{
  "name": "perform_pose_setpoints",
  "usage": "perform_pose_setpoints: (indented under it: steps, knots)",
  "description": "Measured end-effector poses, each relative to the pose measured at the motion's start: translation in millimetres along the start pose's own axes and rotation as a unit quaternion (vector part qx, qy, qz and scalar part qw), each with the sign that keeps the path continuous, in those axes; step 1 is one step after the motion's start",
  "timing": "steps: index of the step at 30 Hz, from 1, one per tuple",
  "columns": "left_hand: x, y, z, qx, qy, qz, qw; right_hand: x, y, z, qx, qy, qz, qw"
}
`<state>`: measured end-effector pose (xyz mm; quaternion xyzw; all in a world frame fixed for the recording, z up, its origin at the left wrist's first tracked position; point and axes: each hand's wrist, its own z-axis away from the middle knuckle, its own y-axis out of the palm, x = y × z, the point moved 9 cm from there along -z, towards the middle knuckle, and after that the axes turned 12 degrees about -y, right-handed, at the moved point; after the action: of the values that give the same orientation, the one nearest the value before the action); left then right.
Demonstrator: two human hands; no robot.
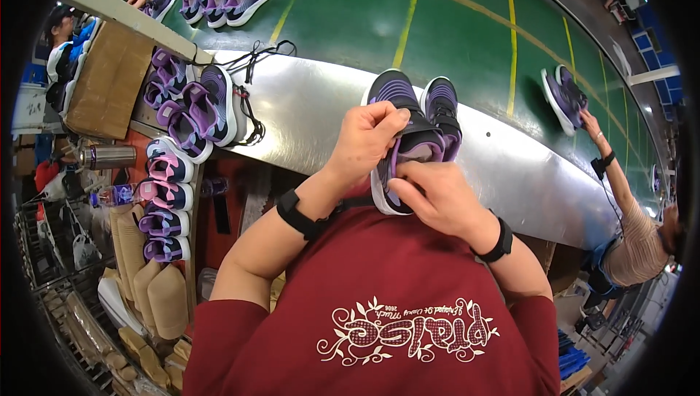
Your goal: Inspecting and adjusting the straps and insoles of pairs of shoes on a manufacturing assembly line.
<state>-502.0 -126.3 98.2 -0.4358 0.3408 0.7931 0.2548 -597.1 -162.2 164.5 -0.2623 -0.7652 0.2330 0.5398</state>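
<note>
Head view. Largest first: green belt across the far side, marked with yellow lines. On its near side, a bare-metal ledge. Far left, a cardboard box; just right of it, a cluster of purple-and-black shoes.

Worked shoe: middle of the near side, toe pointing far over the ledge, heel close to the shirt. Its mate sits just to the right, toe also far.

Left hand: on the shoe's left side, thumb and forefinger closed in a pinch by the tongue. Appears to have hold of the upper there; which layer, cannot tell. Right hand: at the near end of the opening, fingers bent, thumb stretched left toward the heel. Fingertips hidden; cannot tell how tightly they close, or on what.

Smallest: the collar, purple-lined, between the hands.

Judgement on handling: the step looks like adjusting the opening. Best to hold the tongue lightly with the left, leaving the right room at the heel; work the lining flat without folding the soft edge; let the ledge carry the toe, and avoid nudging the mate.
</note>
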Motion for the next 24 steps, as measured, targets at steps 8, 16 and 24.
perform_pose_setpoints:
  steps: [8, 16, 24]
  knots:
    - [-26.0, 51.4, 28.5, 0.118, 0.023, -0.064, 0.991, -94.6, -114.5, -36.5, -0.271, 0.040, 0.067, 0.959]
    - [-51.0, 47.3, 45.2, 0.114, -0.030, -0.224, 0.967, -77.9, -60.0, -76.0, -0.119, 0.103, 0.102, 0.982]
    - [-48.5, 42.2, 62.6, 0.067, -0.043, -0.302, 0.950, -63.9, -58.6, -79.7, -0.131, 0.037, 0.022, 0.990]
